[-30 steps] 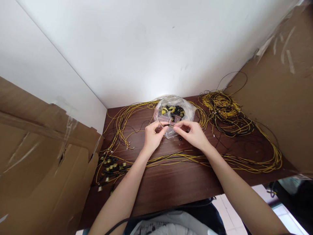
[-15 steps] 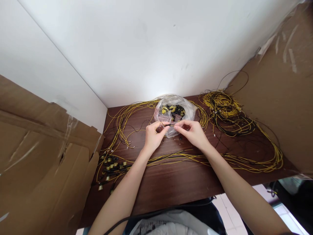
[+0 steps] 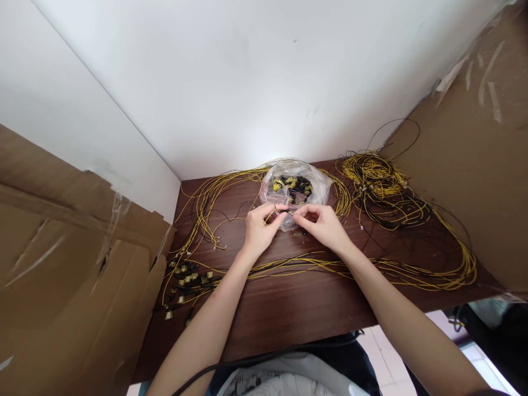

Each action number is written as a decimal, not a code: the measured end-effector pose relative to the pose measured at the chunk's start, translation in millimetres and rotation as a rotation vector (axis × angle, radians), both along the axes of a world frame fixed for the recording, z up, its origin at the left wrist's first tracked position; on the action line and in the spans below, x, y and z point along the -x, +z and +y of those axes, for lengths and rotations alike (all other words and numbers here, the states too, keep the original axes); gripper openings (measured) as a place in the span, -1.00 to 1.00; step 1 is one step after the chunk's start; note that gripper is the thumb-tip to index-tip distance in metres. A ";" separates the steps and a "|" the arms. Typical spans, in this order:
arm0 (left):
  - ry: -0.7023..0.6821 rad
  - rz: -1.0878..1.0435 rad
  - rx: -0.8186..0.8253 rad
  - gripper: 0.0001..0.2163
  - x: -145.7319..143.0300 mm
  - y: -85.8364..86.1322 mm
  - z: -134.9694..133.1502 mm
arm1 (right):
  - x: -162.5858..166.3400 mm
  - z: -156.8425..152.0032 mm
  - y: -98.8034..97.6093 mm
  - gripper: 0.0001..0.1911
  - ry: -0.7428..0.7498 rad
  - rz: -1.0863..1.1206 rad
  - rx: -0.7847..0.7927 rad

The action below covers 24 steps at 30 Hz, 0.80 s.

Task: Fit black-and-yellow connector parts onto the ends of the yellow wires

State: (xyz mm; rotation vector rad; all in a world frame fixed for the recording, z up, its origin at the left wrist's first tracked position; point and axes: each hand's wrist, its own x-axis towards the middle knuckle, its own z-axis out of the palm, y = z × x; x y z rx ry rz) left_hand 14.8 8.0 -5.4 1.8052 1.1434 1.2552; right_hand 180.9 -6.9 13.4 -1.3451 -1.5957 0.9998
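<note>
In front of a clear plastic bag [image 3: 320, 190], my two hands meet fingertip to fingertip. My left hand [image 3: 262, 226] pinches a thin black-and-yellow wire [image 3: 282, 209] between thumb and index finger. A short dark piece shows on it at the fingertips, too small to make out. On the other side, my right hand [image 3: 322, 224] is closed in a pinch on the wire's end. Inside the open bag lie several black and yellow connector parts [image 3: 303, 186].
Yellow and black wires [image 3: 206, 198] curve around the bag, and more [image 3: 429, 278] run across the front. A tangled wire bundle [image 3: 373, 179] sits at the right. Black parts with yellow ends [image 3: 192, 279] lie left. Cardboard walls [image 3: 82, 264] flank the brown table [image 3: 289, 313].
The right fingertips have shifted very slightly left and down, and the wire's end tilts a little more. Both hands keep their pinch.
</note>
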 end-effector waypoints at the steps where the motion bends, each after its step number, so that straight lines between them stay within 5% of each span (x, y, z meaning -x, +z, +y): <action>1: -0.007 0.002 -0.008 -0.85 -0.2 0.3 -0.3 | 0.0 0.2 -1.2 -0.82 -0.001 -0.010 -0.003; 24: -0.056 -0.005 -0.052 -0.88 0.0 1.6 -1.5 | 2.5 -1.0 -2.8 -0.78 0.001 0.027 -0.004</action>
